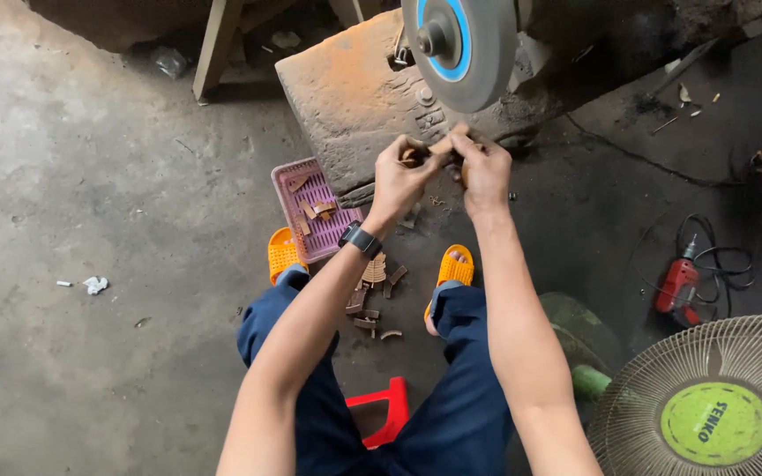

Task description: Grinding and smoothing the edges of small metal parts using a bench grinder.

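Two hands meet just below the grinding wheel (462, 48), both pinching one small wooden piece (441, 146) between them. The left hand (401, 174) has its fingers curled tight on one end, watch (361, 240) on that wrist, and the right hand (485, 169) clamps the other end. The piece sits right under the wheel's rim; can't tell if it's actually touching. Down on the concrete floor (90, 176) there's a pink basket (312, 209) with more wood bits inside, and a scatter of wood scraps (372, 295) between the orange sandals (454, 269). A red stool (381, 410) shows between the knees, a red drill (678, 286) lies off to the right, and a fan (707, 405) is near it.
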